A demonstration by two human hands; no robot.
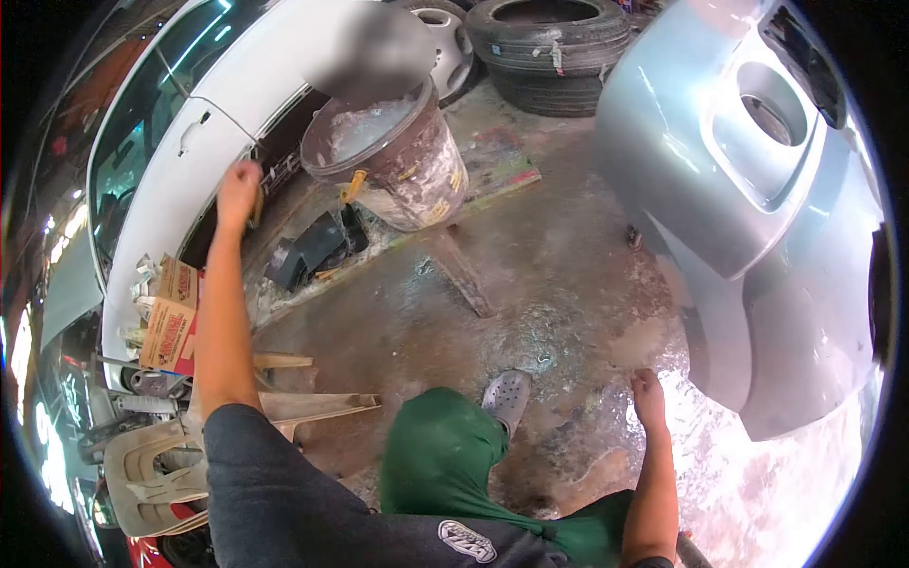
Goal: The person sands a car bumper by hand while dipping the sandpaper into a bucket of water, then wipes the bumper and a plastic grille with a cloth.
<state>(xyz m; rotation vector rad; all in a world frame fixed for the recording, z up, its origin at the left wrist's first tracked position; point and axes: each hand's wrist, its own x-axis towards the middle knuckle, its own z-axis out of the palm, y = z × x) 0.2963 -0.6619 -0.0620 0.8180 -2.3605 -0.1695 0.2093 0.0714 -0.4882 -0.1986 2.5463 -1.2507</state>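
**A:** What sort of place is this?

**B:** A car body workshop. The concrete floor (530, 284) is wet, stained and smeared with grey filler dust. A white car (189, 123) stands along the floor's left edge, and a grey bumper (739, 189) takes up its right edge. Two stacked tyres (554, 47) lie at the far edge, with a bare wheel rim beside them.

**B:** Near the far-left part of the floor sits a paint-spattered bucket (398, 156), holding pale, cloudy water.

**A:** And the hands?

**B:** The left hand (237, 194) is raised against the white car's lower edge, fingers curled shut around something small and yellowish; I cannot tell what it is. The right hand (649, 398) rests flat on the wet floor near the bumper's lower corner, fingers spread, holding nothing.

**A:** Any writing?

**B:** A cardboard box (170, 317) at the left edge carries red lettering, too blurred to read. An oval logo patch on the dark shirt is also illegible. A grey clog (507, 398) shows below a green trouser knee.
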